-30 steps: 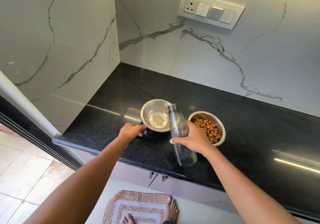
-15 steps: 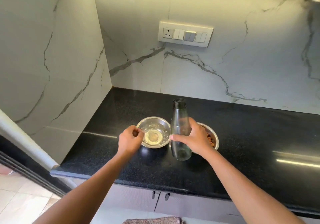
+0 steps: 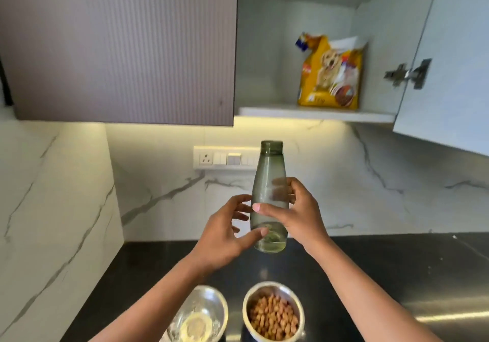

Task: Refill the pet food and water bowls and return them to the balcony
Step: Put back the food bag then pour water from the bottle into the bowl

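clear green bottle (image 3: 269, 198) held upright at frame centre | right hand (image 3: 299, 214) gripped its middle | left hand (image 3: 222, 235) loosely spread, thumb touched its base | water bowl (image 3: 201, 315) and kibble bowl (image 3: 274, 312) sat bottom centre

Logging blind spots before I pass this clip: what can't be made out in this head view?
All head view.
Food bag lettering: motion blur.
Water bowl: near rim cut by bottom edge, left side behind left forearm.
Left hand on the bottle: blurred, grip or mere touch unclear.
Bottle's water level: tint and right hand hide it.
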Demonstrator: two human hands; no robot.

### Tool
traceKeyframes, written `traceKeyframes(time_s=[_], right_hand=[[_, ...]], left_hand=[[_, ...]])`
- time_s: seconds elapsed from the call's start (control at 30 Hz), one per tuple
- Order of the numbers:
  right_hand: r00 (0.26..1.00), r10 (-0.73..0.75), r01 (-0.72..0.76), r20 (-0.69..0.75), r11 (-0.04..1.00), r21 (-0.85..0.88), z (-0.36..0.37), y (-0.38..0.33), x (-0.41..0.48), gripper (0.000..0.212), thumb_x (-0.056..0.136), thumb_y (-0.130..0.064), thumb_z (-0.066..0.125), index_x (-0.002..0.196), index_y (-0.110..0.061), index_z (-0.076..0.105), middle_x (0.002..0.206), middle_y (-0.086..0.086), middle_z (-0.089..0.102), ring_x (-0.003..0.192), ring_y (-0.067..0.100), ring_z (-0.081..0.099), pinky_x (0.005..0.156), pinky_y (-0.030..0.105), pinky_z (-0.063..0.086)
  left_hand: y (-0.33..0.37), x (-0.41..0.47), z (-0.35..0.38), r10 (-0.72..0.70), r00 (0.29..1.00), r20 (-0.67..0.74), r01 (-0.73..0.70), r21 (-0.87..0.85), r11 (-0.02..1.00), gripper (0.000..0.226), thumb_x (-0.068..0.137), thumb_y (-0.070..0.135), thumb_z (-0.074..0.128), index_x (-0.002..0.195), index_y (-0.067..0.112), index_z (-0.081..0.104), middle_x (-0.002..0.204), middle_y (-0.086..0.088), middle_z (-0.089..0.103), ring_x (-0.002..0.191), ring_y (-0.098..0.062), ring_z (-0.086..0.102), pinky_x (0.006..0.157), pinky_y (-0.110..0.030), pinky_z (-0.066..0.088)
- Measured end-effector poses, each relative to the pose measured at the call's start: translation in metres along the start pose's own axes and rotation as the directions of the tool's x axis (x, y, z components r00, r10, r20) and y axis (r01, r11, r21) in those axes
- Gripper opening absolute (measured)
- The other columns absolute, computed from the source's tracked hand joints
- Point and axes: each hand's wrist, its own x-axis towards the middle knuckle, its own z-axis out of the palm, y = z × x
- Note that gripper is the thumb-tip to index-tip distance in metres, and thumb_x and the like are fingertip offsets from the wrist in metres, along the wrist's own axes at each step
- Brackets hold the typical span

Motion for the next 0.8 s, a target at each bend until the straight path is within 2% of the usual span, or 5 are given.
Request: traceKeyframes(time_s=[0.23,0.4,0.47,0.6,0.8], right_hand=[[0.972,-0.141,0.180,-0.186,0.960,0.214,-0.063,-0.102,0.088,0.062,0.051,-0.044,0.099,0.101,-0.015,0.076,0.096,0.005,0.081,0.093,0.034,0.079,0.085,0.056,0.065],[0.946,-0.254,0.291,-0.201,0.939,0.183,-0.096,-0.157,0.158,0.046,0.064,-0.042,0.095,0.098,-0.015,0.080,0.093,0.002,0.083,0.089,0.022,0.081,0.075,0.046,0.066],[0.939,-0.270,0.302,-0.213,0.943,0.138,-0.100,-0.167,0.188,0.049,0.062,-0.049,0.094,0.094,-0.015,0.080,0.092,0.004,0.082,0.089,0.024,0.080,0.078,0.054,0.067],[0.957,-0.234,0.251,-0.172,0.964,0.086,-0.098,-0.165,0.243,0.067,0.053,-0.056,0.094,0.096,-0.008,0.077,0.098,0.016,0.079,0.094,0.035,0.078,0.081,0.061,0.064],[0.981,-0.190,0.190,-0.045,0.982,0.003,-0.082,-0.144,0.301,0.067,0.052,-0.056,0.089,0.104,-0.017,0.071,0.101,0.005,0.077,0.096,0.022,0.074,0.084,0.052,0.066]], left_hand=[[0.111,0.095,-0.018,0.173,0.942,-0.289,-0.178,0.009,0.984,0.068,0.071,0.052,0.087,0.127,0.027,0.059,0.103,0.011,0.071,0.083,-0.005,0.072,0.073,-0.031,0.062],[0.164,0.167,-0.037,0.196,0.905,-0.378,-0.192,0.048,0.980,0.079,0.069,0.064,0.082,0.131,0.022,0.058,0.104,0.005,0.072,0.086,-0.015,0.073,0.075,-0.045,0.064],[0.172,0.197,-0.041,0.188,0.907,-0.378,-0.174,0.072,0.982,0.082,0.070,0.064,0.081,0.134,0.020,0.056,0.107,0.002,0.072,0.090,-0.017,0.073,0.077,-0.046,0.064],[0.170,0.252,-0.046,0.081,0.929,-0.361,-0.075,0.032,0.997,0.077,0.074,0.050,0.085,0.135,0.015,0.054,0.109,-0.005,0.071,0.094,-0.020,0.072,0.080,-0.047,0.064],[0.139,0.310,-0.042,-0.067,0.923,-0.380,0.074,0.003,0.997,0.074,0.071,0.031,0.092,0.131,0.013,0.052,0.112,-0.012,0.067,0.100,-0.029,0.069,0.085,-0.051,0.063]])
